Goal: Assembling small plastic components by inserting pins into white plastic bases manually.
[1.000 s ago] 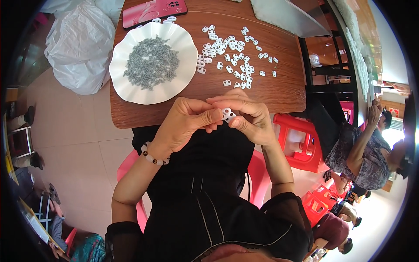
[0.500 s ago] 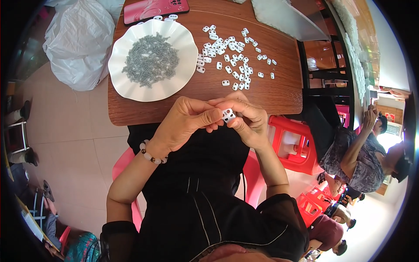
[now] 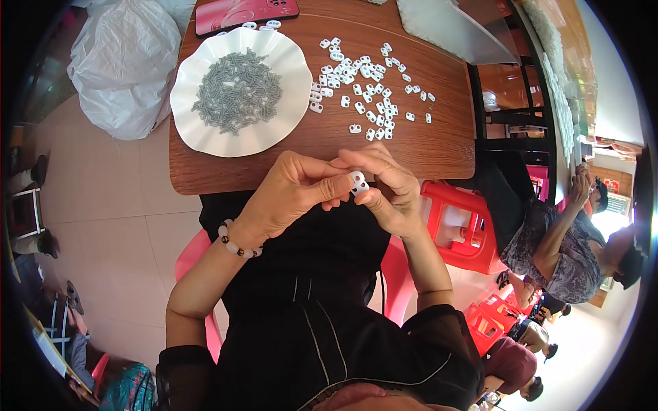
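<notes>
Close to the table's near edge, my left hand (image 3: 284, 195) pinches a small white two-hole cord lock (image 3: 358, 183) between thumb and fingers. My right hand (image 3: 396, 192) is closed around its other side, the thumb against its lower right and the index finger arched above. What the hidden fingertips hold besides cannot be made out. Beyond my left hand stands a wavy-rimmed white plate (image 3: 184, 109) heaped with small grey metal springs (image 3: 236, 92). Several more white two-hole pieces (image 3: 355, 128) lie scattered on the brown table (image 3: 432, 151), to the plate's right.
A pink phone (image 3: 236, 16) lies behind the plate. A white plastic bag (image 3: 123, 72) stands left of the table. At the right are a red stool (image 3: 466, 253), a black rack (image 3: 510, 144) and another seated person (image 3: 558, 257).
The cord lock has turned slightly between my fingers, showing a different face. My right index finger has lifted a little off it. The pieces on the table lie as before.
</notes>
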Tool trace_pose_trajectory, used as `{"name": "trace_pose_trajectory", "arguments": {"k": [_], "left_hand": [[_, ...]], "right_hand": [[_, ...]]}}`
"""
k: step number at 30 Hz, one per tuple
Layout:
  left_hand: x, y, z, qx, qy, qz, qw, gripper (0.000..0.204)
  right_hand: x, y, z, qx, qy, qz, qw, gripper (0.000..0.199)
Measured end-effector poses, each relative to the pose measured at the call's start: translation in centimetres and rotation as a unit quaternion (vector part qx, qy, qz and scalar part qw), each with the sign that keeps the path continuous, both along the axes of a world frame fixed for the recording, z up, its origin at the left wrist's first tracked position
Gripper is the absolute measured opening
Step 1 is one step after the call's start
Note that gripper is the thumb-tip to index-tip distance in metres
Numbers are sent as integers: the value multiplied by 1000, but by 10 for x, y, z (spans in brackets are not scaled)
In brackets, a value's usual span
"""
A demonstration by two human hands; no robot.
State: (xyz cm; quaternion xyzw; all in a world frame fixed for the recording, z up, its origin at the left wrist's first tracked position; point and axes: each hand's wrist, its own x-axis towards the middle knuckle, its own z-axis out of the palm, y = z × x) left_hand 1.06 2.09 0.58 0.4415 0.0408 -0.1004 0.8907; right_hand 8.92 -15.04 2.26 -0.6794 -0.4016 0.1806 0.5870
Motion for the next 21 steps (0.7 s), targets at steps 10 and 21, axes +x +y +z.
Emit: {"name": "trace_pose_trajectory", "arguments": {"k": [10, 21], "left_hand": [[-1, 3, 1, 39, 7, -8, 999, 18], [-2, 1, 1, -14, 27, -16, 999, 18]], "right_hand": [[2, 3, -1, -8, -34, 37, 999, 40], [-2, 1, -4, 10, 14, 15, 1000, 36]]}}
